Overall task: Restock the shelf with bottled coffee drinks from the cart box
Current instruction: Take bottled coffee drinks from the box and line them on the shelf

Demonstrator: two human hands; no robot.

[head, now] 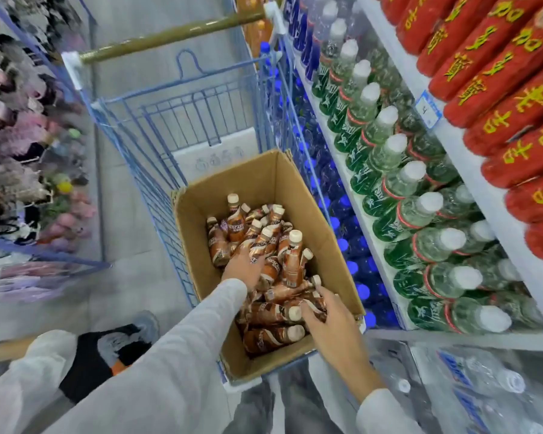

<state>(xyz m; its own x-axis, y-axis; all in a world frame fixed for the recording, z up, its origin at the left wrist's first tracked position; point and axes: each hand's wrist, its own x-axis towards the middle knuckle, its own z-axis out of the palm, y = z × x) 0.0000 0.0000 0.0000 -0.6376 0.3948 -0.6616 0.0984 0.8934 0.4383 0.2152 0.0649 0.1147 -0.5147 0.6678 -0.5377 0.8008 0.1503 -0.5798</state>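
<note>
An open cardboard box (pixel 264 180) sits in a blue wire cart (pixel 157 120) and holds several brown coffee bottles (pixel 292 264) with cream caps, lying jumbled. My left hand (pixel 243 266) reaches into the middle of the pile, fingers wrapped over a bottle there. My right hand (pixel 328 321) is at the near right of the box, fingers curled around a lying bottle (pixel 282 313). Both arms wear light grey sleeves. Neither bottle is lifted clear of the pile.
The shelf (pixel 433 126) on the right carries rows of green-labelled water bottles (pixel 386 158), red cans (pixel 514 114) above and blue-capped bottles (pixel 351 245) below. Packs of water (pixel 470 386) lie at lower right. Hanging goods (pixel 19 151) line the left side of the aisle.
</note>
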